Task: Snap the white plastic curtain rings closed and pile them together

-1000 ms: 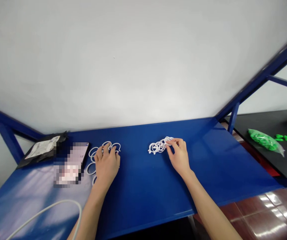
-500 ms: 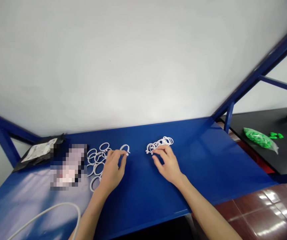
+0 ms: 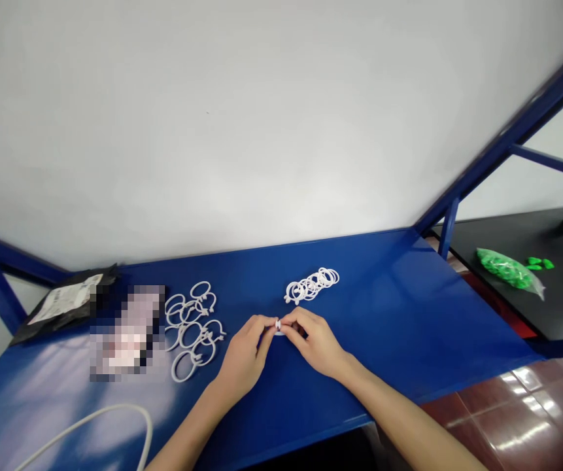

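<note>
Between the fingertips of both hands is a white plastic curtain ring (image 3: 278,325), mostly hidden by the fingers, with its knobbed ends facing up. My left hand (image 3: 246,353) pinches it from the left with thumb and fingers. From the other side my right hand (image 3: 322,345) pinches it as well, and the two hands nearly touch. Several open white rings (image 3: 193,335) with small knobs at their ends lie loosely to the left of my left hand. Beyond my right hand a row of overlapping white rings (image 3: 313,286) rests on the blue table.
The blue table (image 3: 384,294) meets a pale wall. At left lie a black plastic parcel (image 3: 65,301) with a white label and a pixelated item (image 3: 131,327). A white cable (image 3: 99,412) loops in front. On a black table at right is a bag of green pieces (image 3: 509,269).
My left hand has moved right with the ring, away from the loose rings. My right hand has left the row and come down-left to pinch the same ring.
</note>
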{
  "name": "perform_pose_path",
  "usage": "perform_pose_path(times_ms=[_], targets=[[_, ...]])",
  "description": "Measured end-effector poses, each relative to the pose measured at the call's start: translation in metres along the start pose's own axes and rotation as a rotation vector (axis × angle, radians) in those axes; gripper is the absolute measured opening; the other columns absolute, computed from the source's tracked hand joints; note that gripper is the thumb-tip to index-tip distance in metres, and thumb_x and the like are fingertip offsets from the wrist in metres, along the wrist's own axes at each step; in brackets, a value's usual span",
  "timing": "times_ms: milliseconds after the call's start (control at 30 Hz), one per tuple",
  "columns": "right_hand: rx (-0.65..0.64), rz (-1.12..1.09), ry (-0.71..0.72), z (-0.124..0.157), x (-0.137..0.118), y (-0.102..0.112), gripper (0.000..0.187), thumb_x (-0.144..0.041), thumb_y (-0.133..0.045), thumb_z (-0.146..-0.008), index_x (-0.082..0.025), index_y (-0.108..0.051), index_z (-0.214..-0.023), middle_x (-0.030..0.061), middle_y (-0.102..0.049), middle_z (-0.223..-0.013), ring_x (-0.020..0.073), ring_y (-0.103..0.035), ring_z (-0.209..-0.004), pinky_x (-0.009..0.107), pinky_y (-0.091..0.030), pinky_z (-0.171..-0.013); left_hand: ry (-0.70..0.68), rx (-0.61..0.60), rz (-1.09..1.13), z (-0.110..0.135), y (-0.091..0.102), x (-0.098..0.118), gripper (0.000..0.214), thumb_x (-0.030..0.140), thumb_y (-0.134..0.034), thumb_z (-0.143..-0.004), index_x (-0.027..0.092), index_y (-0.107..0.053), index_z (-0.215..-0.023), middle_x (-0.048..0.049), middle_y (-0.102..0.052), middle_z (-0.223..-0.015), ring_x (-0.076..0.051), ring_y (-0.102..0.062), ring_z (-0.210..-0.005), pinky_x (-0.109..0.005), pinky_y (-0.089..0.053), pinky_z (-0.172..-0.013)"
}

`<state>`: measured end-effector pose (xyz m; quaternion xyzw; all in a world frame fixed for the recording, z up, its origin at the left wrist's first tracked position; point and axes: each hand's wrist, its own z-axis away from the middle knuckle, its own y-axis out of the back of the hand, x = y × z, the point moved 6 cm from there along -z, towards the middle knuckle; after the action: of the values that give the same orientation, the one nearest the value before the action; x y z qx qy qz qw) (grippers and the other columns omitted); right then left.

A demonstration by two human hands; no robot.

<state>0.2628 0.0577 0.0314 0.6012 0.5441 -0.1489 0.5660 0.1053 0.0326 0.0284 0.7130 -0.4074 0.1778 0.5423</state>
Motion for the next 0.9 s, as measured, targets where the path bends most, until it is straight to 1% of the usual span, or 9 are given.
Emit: perform_pose_path(times_ms=[167, 267, 400, 500, 600, 667, 733, 800, 900], targets=[[-0.026, 0.102, 0.096, 0.004, -0.004, -0.005, 0.019, -0.028, -0.050, -0.105, -0.022, -0.068, -0.103, 0.0042, -0.070, -0.093, 0.0165, -0.066, -0.084, 0.029, -0.054, -0.076, -0.130, 0.018, -0.160, 0.006, -0.006, 0.003, 0.019, 0.020, -0.043, -0.104, 0.022, -0.062, -0.100, -0.0029, -0.073, -0.089, -0.015, -0.072, -0.077, -0.027, -0.057, -0.069], [-0.053, 0.154, 0.146, 0.006, -0.007, -0.008, 0.022, -0.025, -0.046, -0.106, -0.021, -0.067, -0.102, 0.0049, -0.069, -0.091, 0.0166, -0.066, -0.082, 0.029, -0.054, -0.076, -0.208, 0.086, -0.258, 0.008, -0.006, 0.011, 0.026, 0.012, -0.038, -0.103, 0.021, -0.060, -0.092, -0.0014, -0.071, -0.080, -0.014, -0.069, -0.070, -0.026, -0.053, -0.064], [-0.091, 0.168, 0.167, 0.008, -0.008, -0.009, 0.022, -0.021, -0.044, -0.106, -0.020, -0.065, -0.100, 0.0044, -0.068, -0.089, 0.0163, -0.065, -0.080, 0.028, -0.054, -0.073, -0.314, 0.167, -0.389, 0.010, -0.007, 0.025, 0.027, 0.010, -0.042, -0.102, 0.021, -0.056, -0.082, 0.0000, -0.068, -0.072, -0.016, -0.062, -0.063, -0.029, -0.047, -0.062], [-0.101, 0.178, 0.174, 0.008, -0.007, -0.011, 0.022, -0.022, -0.045, -0.106, -0.020, -0.065, -0.098, 0.0041, -0.068, -0.089, 0.0162, -0.065, -0.079, 0.028, -0.054, -0.072, -0.348, 0.156, -0.434, 0.008, -0.007, 0.030, 0.027, 0.009, -0.043, -0.102, 0.020, -0.056, -0.080, 0.0006, -0.067, -0.070, -0.016, -0.059, -0.061, -0.031, -0.043, -0.061], [-0.049, 0.184, 0.175, 0.005, -0.006, -0.008, 0.017, -0.023, -0.049, -0.105, -0.021, -0.065, -0.100, 0.0039, -0.069, -0.089, 0.0163, -0.066, -0.079, 0.028, -0.054, -0.072, -0.363, 0.109, -0.421, 0.002, -0.003, 0.029, 0.023, 0.011, -0.043, -0.103, 0.020, -0.061, -0.092, -0.0004, -0.072, -0.079, -0.016, -0.062, -0.069, -0.031, -0.044, -0.065], [0.041, 0.224, 0.194, 0.002, -0.005, 0.000, 0.013, -0.024, -0.053, -0.104, -0.022, -0.065, -0.101, 0.0043, -0.071, -0.091, 0.0175, -0.067, -0.082, 0.029, -0.055, -0.074, -0.330, 0.090, -0.459, -0.002, 0.004, 0.022, 0.017, 0.019, -0.047, -0.104, 0.019, -0.064, -0.108, -0.0040, -0.075, -0.096, -0.019, -0.066, -0.083, -0.033, -0.046, -0.073], [0.181, 0.305, 0.204, -0.002, -0.003, 0.015, 0.009, -0.023, -0.058, -0.102, -0.022, -0.066, -0.101, 0.0054, -0.072, -0.094, 0.0195, -0.067, -0.088, 0.032, -0.055, -0.079, -0.232, 0.118, -0.568, -0.005, 0.019, 0.009, 0.026, 0.032, -0.054, -0.102, 0.017, -0.063, -0.121, -0.0092, -0.074, -0.107, -0.025, -0.066, -0.094, -0.038, -0.047, -0.080], [0.339, 0.408, 0.176, -0.005, 0.003, 0.034, 0.007, -0.021, -0.060, -0.100, -0.022, -0.067, -0.101, 0.0066, -0.072, -0.097, 0.0212, -0.065, -0.093, 0.034, -0.055, -0.083, -0.087, 0.146, -0.701, -0.005, 0.036, -0.007, 0.034, 0.042, -0.058, -0.098, 0.015, -0.066, -0.118, -0.0121, -0.074, -0.100, -0.030, -0.065, -0.094, -0.042, -0.047, -0.081], [0.473, 0.556, 0.104, -0.007, 0.017, 0.056, 0.008, -0.021, -0.063, -0.098, -0.021, -0.070, -0.100, 0.0082, -0.069, -0.099, 0.0229, -0.062, -0.092, 0.036, -0.055, -0.081, 0.129, -0.018, -0.818, -0.001, 0.047, -0.028, 0.038, 0.046, -0.059, -0.095, 0.015, -0.069, -0.114, -0.0134, -0.075, -0.098, -0.035, -0.064, -0.096, -0.048, -0.046, -0.084]])
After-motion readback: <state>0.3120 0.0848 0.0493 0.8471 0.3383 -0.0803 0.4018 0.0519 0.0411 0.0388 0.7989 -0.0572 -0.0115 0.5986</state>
